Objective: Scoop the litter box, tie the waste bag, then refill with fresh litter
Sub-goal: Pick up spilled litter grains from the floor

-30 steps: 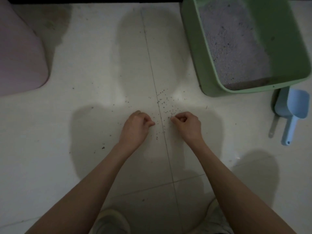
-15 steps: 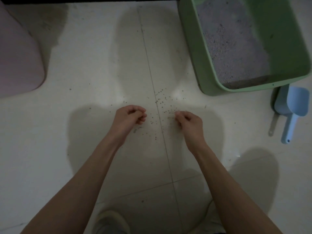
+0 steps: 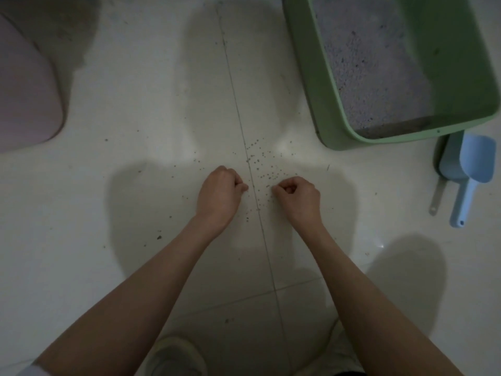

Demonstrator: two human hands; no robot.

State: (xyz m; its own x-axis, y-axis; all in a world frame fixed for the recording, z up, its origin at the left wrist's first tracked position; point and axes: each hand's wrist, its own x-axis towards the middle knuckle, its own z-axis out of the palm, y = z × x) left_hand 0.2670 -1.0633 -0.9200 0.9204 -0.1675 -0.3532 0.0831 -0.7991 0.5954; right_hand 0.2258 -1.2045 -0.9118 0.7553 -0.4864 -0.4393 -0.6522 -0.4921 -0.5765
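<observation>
Spilled litter grains lie scattered on the white tiled floor along a grout line. My left hand is low on the floor just left of that line, fingers curled and thumb pinched against them on small grains. My right hand is just right of the line, also curled, its thumb and forefinger pinching at grains. The green litter box stands at the upper right with pale grey litter inside. A light blue scoop lies on the floor right of the box's near corner.
A second, greyer scoop with a thin handle lies partly under the blue one. A pink rounded container stands at the left edge. My shoe shows at the bottom. More stray grains dot the floor on the left.
My left hand, lifted and drawn left half a second ago, has come back down near the grout line. My right hand has stayed put, pinching at the grains.
</observation>
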